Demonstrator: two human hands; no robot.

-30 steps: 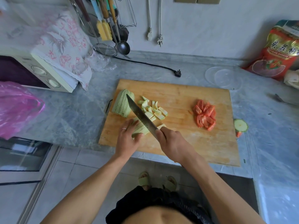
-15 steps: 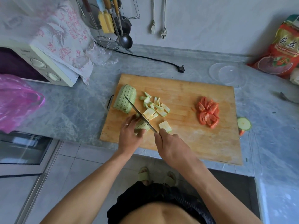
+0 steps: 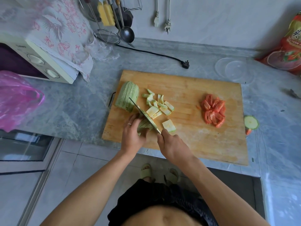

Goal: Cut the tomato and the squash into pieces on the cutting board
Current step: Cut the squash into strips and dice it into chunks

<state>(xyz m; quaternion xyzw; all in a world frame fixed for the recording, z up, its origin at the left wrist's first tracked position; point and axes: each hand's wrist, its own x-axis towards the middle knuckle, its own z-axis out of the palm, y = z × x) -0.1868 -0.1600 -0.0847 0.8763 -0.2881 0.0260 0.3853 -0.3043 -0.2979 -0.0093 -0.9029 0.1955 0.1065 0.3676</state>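
On the cutting board (image 3: 187, 88), hands flank the squash (image 3: 143, 125).

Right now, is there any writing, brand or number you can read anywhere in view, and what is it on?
Red and orange bag: large white Chinese characters, cut off by the frame edge, not readable; a small line of Latin letters beneath, too blurred to read.
Microwave: faint marks around its dials, too small to read.
Nothing else in view carries text.

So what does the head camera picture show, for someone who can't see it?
A person's right hand slices squash slices with a knife while the left hand steadies them on a wooden cutting board. Cut squash pieces and tomato pieces lie farther along the board.
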